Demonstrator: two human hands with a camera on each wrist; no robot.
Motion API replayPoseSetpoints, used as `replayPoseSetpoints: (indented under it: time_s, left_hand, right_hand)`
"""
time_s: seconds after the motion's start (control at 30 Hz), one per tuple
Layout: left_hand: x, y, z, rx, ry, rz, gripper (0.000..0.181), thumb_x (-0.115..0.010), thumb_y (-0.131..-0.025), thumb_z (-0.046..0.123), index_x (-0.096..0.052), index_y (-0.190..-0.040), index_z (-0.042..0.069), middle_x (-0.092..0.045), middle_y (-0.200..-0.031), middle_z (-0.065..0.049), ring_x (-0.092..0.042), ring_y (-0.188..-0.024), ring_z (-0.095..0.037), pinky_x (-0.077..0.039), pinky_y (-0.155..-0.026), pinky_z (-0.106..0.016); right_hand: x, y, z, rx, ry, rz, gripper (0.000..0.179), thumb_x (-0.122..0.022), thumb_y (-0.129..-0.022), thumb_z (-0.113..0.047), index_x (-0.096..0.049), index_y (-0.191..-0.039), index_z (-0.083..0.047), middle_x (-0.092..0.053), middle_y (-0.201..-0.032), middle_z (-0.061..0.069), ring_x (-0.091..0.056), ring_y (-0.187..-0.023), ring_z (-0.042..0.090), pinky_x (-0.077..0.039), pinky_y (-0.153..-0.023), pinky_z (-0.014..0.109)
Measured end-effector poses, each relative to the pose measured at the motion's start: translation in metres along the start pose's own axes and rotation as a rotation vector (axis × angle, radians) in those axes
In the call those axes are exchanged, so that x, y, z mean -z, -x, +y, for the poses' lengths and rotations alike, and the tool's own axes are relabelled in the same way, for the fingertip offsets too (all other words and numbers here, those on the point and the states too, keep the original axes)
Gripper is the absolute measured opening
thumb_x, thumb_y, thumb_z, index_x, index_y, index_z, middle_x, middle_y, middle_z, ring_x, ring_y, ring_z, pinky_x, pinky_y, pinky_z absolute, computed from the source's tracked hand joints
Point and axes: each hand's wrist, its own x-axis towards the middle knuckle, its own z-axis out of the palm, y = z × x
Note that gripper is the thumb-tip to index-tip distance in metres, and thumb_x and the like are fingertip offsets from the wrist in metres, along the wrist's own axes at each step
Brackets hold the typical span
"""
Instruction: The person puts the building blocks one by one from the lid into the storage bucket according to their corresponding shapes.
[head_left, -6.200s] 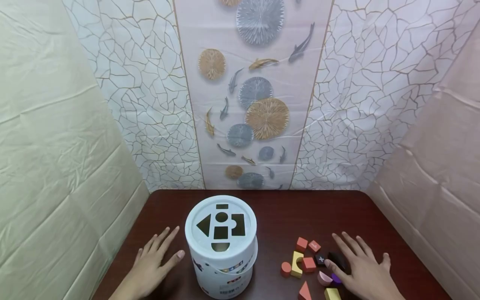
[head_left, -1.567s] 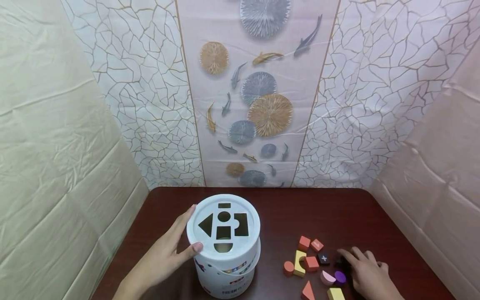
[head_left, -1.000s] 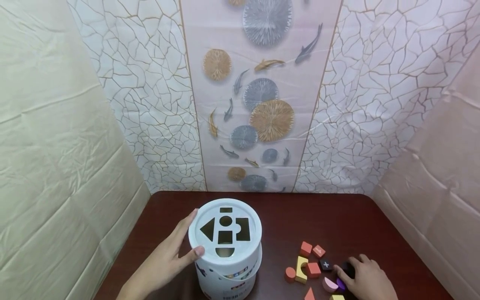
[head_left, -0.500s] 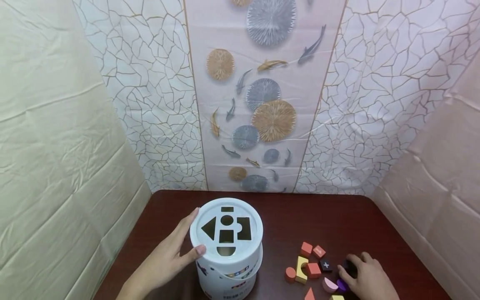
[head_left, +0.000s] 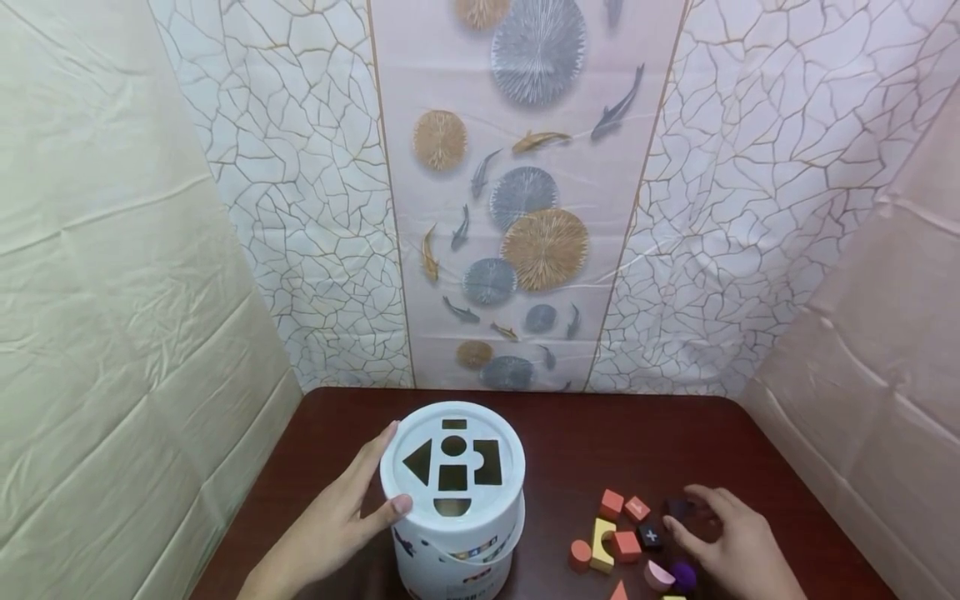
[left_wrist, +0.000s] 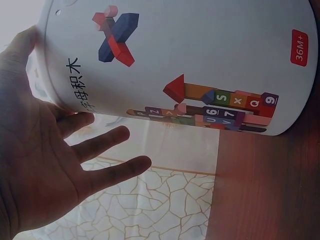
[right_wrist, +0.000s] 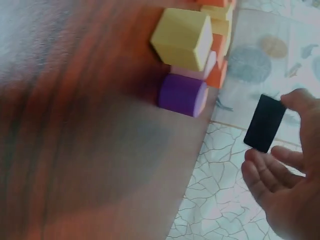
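Observation:
My left hand (head_left: 322, 525) rests against the left side of the white bucket (head_left: 450, 550), thumb and a finger spread at the rim of its lid (head_left: 480, 502). In the left wrist view the other fingers stretch out beside the printed wall. The lid has several shaped holes, among them a triangle, a circle and a square. Over on the right, my right hand (head_left: 735, 542) pinches a dark rectangular block (right_wrist: 266, 122) between thumb and fingers, raised off the table. Just below and left of it are a black block with a white plus sign (head_left: 650, 536) and a purple cylinder (head_left: 683, 575).
Several blocks lie in a loose group on the dark red table (head_left: 570, 442): a yellow arch (head_left: 602, 546), a red cylinder (head_left: 580, 556), red blocks (head_left: 627, 547), a pink half-round (head_left: 659, 576) and a red triangle (head_left: 618, 592). Cloth-covered walls (head_left: 847, 375) close in the table's sides and back.
Earlier my left hand was apart from the bucket; now it touches the rim. My right hand has closed on the dark block and lifted it, shifting it slightly left and away from me.

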Motion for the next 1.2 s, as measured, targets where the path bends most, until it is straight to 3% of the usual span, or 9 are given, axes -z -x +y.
replayPoseSetpoints:
  time_s: [0.13,0.3,0.7,0.93,1.2]
  left_hand:
    - [0.000,0.000,0.001,0.009,0.006,-0.003,0.095,-0.075,-0.103,0.055,-0.015,-0.176,0.048,-0.035,-0.180,0.002,-0.047,-0.158,-0.036,-0.051,-0.113,-0.072]
    - [0.000,0.000,0.000,0.036,0.020,-0.014,0.094,-0.075,-0.102,0.057,-0.015,-0.175,0.051,-0.034,-0.180,0.004,-0.046,-0.159,-0.034,-0.050,-0.115,-0.072]
    - [-0.003,0.001,-0.003,-0.014,-0.022,0.014,0.095,-0.075,-0.103,0.055,-0.015,-0.176,0.048,-0.033,-0.181,0.006,-0.046,-0.160,-0.032,-0.052,-0.114,-0.069]
    - [-0.003,0.001,-0.002,0.012,-0.014,-0.001,0.094,-0.074,-0.103,0.058,-0.014,-0.175,0.051,-0.032,-0.181,0.007,-0.045,-0.160,-0.031,-0.052,-0.114,-0.069]
    - [-0.002,0.001,-0.002,0.017,-0.011,-0.002,0.095,-0.074,-0.102,0.058,-0.013,-0.175,0.052,-0.032,-0.182,0.006,-0.046,-0.160,-0.031,-0.052,-0.113,-0.069]
  right_hand:
    - [0.005,-0.003,-0.005,0.087,-0.067,0.096,0.053,-0.106,-0.072,-0.032,-0.080,-0.115,-0.015,-0.076,-0.098,-0.006,-0.067,-0.084,0.001,-0.055,-0.071,0.018]
    - [0.013,-0.009,-0.013,0.209,-0.114,0.157,0.058,-0.108,-0.068,-0.026,-0.081,-0.119,-0.020,-0.081,-0.105,-0.007,-0.072,-0.090,0.003,-0.047,-0.081,0.002]
    - [0.033,-0.018,-0.050,0.308,-0.174,0.099,0.066,-0.107,-0.071,-0.019,-0.077,-0.130,-0.023,-0.083,-0.110,-0.010,-0.077,-0.091,0.002,-0.049,-0.086,0.001]
    - [0.040,-0.027,-0.068,0.357,-0.184,0.099,0.069,-0.107,-0.070,-0.018,-0.077,-0.131,-0.026,-0.080,-0.109,-0.015,-0.072,-0.092,-0.003,-0.048,-0.087,0.001]
    - [0.042,-0.036,-0.082,0.422,-0.244,0.116,0.073,-0.107,-0.067,-0.012,-0.077,-0.132,-0.025,-0.082,-0.111,-0.011,-0.078,-0.090,0.006,-0.051,-0.091,0.005]
